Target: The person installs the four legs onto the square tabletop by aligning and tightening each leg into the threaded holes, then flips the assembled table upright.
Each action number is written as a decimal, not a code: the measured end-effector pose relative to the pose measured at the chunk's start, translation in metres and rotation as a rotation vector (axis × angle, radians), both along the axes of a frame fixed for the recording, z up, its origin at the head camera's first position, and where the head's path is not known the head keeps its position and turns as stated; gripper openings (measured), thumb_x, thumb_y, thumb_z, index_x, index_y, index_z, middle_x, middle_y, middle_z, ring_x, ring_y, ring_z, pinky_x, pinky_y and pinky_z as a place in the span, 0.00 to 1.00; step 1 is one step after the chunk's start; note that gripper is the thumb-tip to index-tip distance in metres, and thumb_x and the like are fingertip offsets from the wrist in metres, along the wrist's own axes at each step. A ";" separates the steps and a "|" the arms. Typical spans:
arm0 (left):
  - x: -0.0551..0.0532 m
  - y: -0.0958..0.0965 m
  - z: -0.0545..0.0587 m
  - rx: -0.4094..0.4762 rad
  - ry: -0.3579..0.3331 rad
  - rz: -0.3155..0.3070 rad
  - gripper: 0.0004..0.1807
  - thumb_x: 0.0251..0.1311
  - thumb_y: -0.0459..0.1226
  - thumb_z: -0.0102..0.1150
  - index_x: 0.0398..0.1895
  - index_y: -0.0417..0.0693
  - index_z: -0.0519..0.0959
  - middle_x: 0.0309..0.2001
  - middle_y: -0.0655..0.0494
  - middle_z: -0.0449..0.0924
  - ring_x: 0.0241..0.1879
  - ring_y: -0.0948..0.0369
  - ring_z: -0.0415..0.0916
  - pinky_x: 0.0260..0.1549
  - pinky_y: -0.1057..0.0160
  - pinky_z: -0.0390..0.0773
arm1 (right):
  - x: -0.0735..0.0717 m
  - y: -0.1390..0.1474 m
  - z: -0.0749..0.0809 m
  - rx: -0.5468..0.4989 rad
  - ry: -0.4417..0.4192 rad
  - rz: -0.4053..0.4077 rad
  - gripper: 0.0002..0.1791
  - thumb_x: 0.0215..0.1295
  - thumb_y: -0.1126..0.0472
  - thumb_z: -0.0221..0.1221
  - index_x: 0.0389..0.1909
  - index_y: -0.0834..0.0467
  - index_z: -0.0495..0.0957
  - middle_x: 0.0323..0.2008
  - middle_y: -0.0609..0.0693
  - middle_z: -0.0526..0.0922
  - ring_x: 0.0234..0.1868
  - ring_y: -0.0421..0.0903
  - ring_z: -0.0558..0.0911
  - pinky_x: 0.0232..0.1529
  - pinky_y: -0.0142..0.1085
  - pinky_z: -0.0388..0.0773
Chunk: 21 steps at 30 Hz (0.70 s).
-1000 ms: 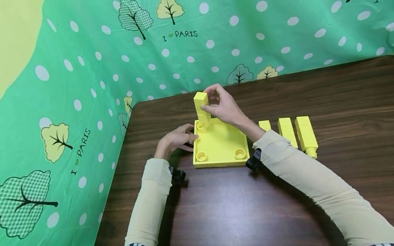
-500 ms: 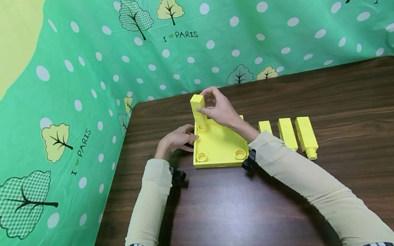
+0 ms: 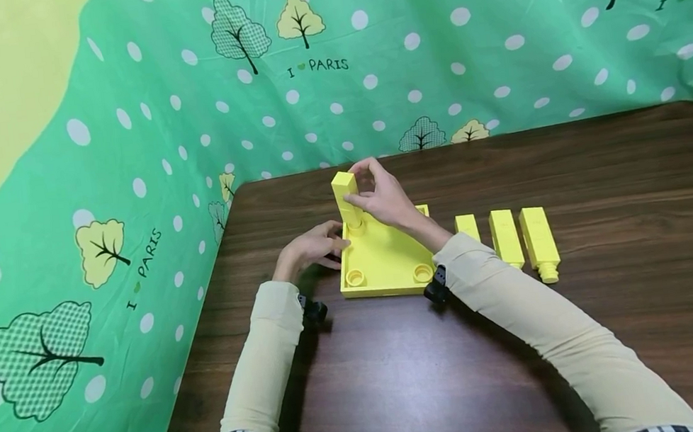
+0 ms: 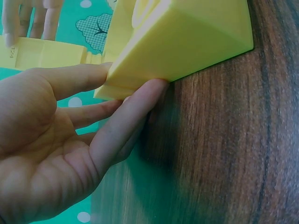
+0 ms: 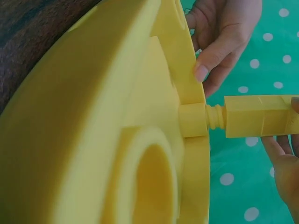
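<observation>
One leg [image 3: 340, 192] stands at the far-left corner of the board [image 3: 389, 250], its top leaning slightly left, its threaded end in or at the mouth of the socket [image 5: 192, 120] there. The right hand [image 3: 385, 196] pinches it around its upper part, thumb against fingers. The left hand [image 3: 313, 245] grips the board's left edge, thumb on the rim and fingers outside it.

The step in hand looks to be screwing this leg in. Several threads [image 5: 215, 116] show between leg and socket, so I judge it not yet seated. The next move seems to call for squaring the leg up, then twisting it with light downward pressure while the left hand keeps the board from turning. A tilted start could cross the threads.

Both near corners have bare sockets [image 3: 356, 278]; the far-right corner is partly hidden by the right arm. Three spare legs [image 3: 505, 235] lie on the surface [image 3: 390, 375], right of the board's right edge.
</observation>
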<state>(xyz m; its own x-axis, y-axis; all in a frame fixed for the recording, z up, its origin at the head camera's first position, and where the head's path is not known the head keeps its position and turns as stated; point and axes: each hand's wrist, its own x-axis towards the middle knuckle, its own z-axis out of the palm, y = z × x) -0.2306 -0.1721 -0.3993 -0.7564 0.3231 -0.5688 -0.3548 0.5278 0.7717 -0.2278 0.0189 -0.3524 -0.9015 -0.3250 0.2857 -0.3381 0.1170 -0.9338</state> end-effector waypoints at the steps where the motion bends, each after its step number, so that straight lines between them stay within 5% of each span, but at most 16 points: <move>1: 0.000 0.000 -0.001 0.000 -0.001 0.001 0.30 0.69 0.37 0.52 0.71 0.47 0.55 0.55 0.42 0.68 0.48 0.51 0.72 0.42 0.56 0.84 | 0.000 0.000 -0.001 0.002 0.002 0.000 0.23 0.61 0.70 0.61 0.54 0.68 0.63 0.51 0.64 0.71 0.57 0.57 0.76 0.58 0.45 0.77; 11: 0.001 0.000 -0.002 0.005 -0.005 0.006 0.30 0.68 0.37 0.52 0.70 0.47 0.56 0.55 0.42 0.68 0.49 0.50 0.74 0.42 0.55 0.84 | 0.002 0.000 -0.005 0.063 0.019 -0.002 0.23 0.62 0.70 0.60 0.54 0.69 0.62 0.54 0.63 0.69 0.58 0.58 0.75 0.57 0.44 0.77; 21: -0.001 0.000 -0.002 -0.001 -0.003 0.005 0.32 0.68 0.37 0.53 0.72 0.48 0.54 0.55 0.42 0.67 0.49 0.51 0.73 0.42 0.56 0.84 | -0.020 0.000 -0.034 0.044 0.027 0.006 0.26 0.61 0.67 0.63 0.56 0.63 0.62 0.54 0.60 0.69 0.58 0.54 0.75 0.57 0.44 0.78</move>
<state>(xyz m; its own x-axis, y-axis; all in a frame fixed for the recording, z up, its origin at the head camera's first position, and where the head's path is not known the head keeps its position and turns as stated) -0.2312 -0.1725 -0.4016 -0.7562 0.3186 -0.5715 -0.3601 0.5267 0.7700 -0.2474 0.0190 -0.3867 -0.8916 -0.3434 0.2953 -0.3641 0.1559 -0.9182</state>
